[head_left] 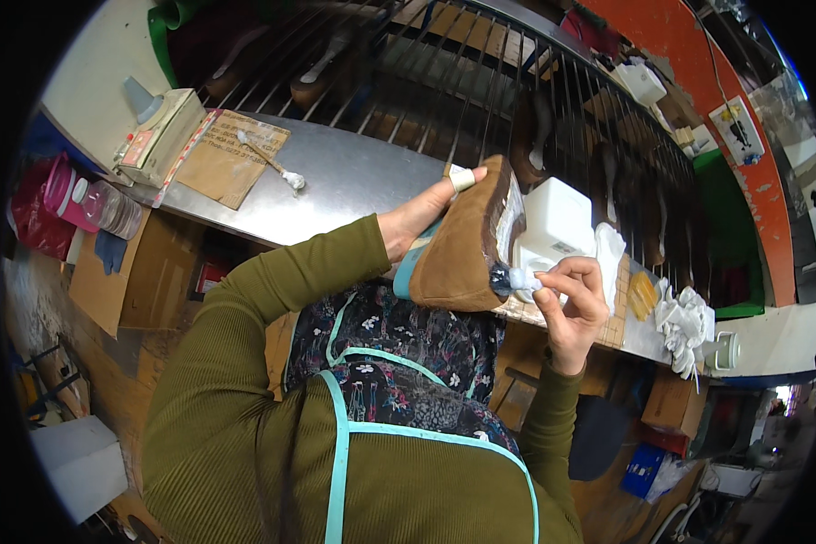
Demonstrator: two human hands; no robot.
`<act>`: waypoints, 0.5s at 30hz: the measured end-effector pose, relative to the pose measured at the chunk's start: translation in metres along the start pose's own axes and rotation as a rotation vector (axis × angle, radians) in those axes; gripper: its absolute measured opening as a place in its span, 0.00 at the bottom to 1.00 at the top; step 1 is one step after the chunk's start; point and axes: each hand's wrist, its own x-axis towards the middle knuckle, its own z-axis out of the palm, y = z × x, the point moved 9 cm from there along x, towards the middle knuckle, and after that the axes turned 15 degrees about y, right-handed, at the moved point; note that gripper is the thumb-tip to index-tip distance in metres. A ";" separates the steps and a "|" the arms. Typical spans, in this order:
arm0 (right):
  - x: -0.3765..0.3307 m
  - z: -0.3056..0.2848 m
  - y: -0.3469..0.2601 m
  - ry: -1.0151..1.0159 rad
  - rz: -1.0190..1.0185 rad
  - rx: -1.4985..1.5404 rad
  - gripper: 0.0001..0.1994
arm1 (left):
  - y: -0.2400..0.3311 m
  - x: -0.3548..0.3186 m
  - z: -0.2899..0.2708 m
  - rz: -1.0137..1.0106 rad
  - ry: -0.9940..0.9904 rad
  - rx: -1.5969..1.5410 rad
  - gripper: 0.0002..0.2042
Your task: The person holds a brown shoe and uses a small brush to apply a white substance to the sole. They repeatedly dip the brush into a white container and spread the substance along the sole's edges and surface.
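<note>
Barred rack (463, 102), across upper middle. Metal bench (340, 172) below it, running upper left to right of frame. Brown suede-looking shoe (462, 231) at centre, held tilted, blue band (410, 270) along its left edge. Cardboard sheet (224, 168) on bench, upper left. White container (556, 216) just right of shoe. Right-hand grip (573, 311), right of centre: thumb and fingers pinched together on the pale end of a brush. Left-hand grip (414, 220), centre: closed on the shoe's left side, thumb uppermost. Small brush (519, 279): dark bristles at the shoe's lower right edge.
</note>
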 end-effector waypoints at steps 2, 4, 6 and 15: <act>0.008 0.007 -0.004 -0.043 -0.016 0.043 0.09 | -0.005 -0.007 0.005 -0.019 -0.023 0.016 0.27; 0.015 0.016 -0.007 -0.098 -0.031 0.083 0.09 | -0.011 -0.017 0.010 -0.034 -0.095 0.018 0.27; 0.021 0.026 -0.011 -0.163 -0.044 0.118 0.09 | -0.017 -0.020 0.007 -0.009 -0.174 0.120 0.24; 0.033 0.073 -0.001 -0.422 0.027 0.287 0.10 | -0.022 -0.107 0.038 0.047 -0.257 0.779 0.19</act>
